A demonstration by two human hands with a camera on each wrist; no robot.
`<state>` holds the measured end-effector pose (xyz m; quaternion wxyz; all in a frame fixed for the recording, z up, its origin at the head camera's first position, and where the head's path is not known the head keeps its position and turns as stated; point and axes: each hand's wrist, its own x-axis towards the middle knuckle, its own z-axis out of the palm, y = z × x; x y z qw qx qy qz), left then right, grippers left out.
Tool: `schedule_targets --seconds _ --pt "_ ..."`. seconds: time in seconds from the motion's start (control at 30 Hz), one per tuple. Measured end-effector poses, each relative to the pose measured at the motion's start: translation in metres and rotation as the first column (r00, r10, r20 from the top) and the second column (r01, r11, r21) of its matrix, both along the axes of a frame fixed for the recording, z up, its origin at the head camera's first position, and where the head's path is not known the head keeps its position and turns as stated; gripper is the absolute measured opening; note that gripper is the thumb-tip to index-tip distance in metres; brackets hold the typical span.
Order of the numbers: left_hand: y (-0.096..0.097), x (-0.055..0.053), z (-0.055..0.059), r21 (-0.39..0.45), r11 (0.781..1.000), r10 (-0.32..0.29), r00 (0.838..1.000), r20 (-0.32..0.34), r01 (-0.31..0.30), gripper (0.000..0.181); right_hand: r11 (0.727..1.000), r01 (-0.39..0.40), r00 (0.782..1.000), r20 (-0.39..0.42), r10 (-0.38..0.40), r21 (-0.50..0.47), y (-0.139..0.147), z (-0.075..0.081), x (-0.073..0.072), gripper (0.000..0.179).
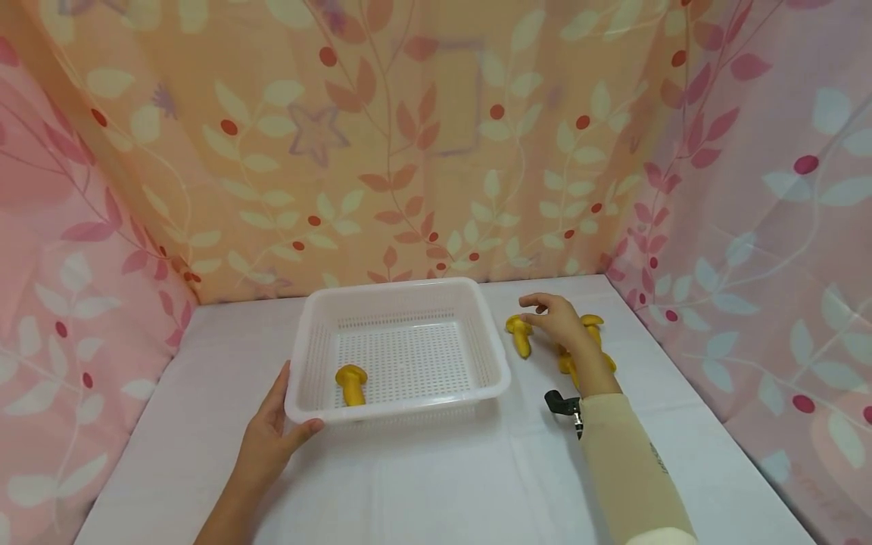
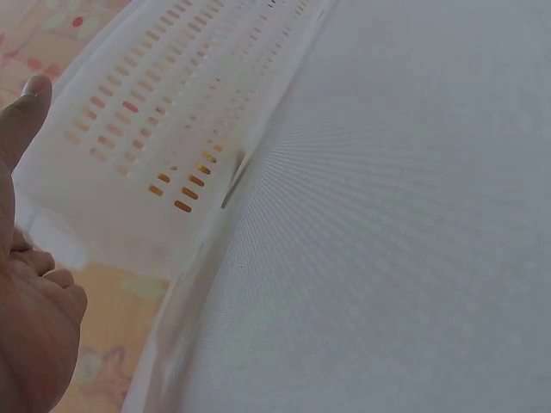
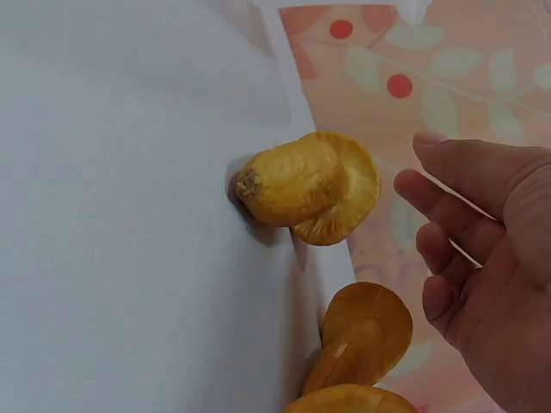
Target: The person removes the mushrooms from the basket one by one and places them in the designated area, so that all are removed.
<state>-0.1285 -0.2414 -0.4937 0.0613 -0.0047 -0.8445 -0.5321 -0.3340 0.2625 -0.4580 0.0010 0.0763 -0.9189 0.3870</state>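
Note:
A white plastic basket (image 1: 402, 409) with a perforated base stands on the table. Inside it, near the front left, lies a yellow mushroom (image 1: 352, 384). My left hand (image 1: 270, 435) rests against the basket's front left corner, thumb at the front rim and index finger straight along the left side. To the basket's right lies another yellow mushroom (image 3: 297, 181), its cap towards the back. Just beside that cap is my right hand (image 3: 482, 232), thumb and fingers apart, holding nothing; a gap shows between fingertips and mushroom.
More yellow mushrooms (image 1: 591, 325) lie together by the right forearm, partly hidden by it. A black wrist-worn mount (image 1: 562, 403) sticks out from the right sleeve. Patterned curtains (image 1: 436, 151) close off the table's back and both sides.

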Motion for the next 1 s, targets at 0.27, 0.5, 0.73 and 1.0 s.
schedule_targets --seconds 0.27,0.5,0.73,1.0 --pt "-0.001 0.001 -0.002 0.008 1.000 -0.004 1.000 -0.012 0.004 0.103 0.998 -0.020 0.996 0.089 0.014 0.056 0.006 -0.012 -0.015 0.038" --pt "-0.001 0.000 -0.003 -0.013 1.000 0.006 1.000 -0.012 -0.006 0.103 0.995 -0.059 0.996 0.079 0.052 0.081 0.005 -0.015 -0.016 0.034" --pt "-0.002 0.001 -0.003 -0.022 1.000 0.017 1.000 0.005 -0.017 0.104 0.993 -0.050 0.996 0.084 0.041 0.110 0.000 -0.016 -0.016 0.031" --pt "0.000 0.002 -0.001 -0.033 0.999 0.022 1.000 0.001 -0.022 0.103 0.995 -0.038 0.996 0.085 0.029 0.095 0.000 -0.016 -0.015 0.026"
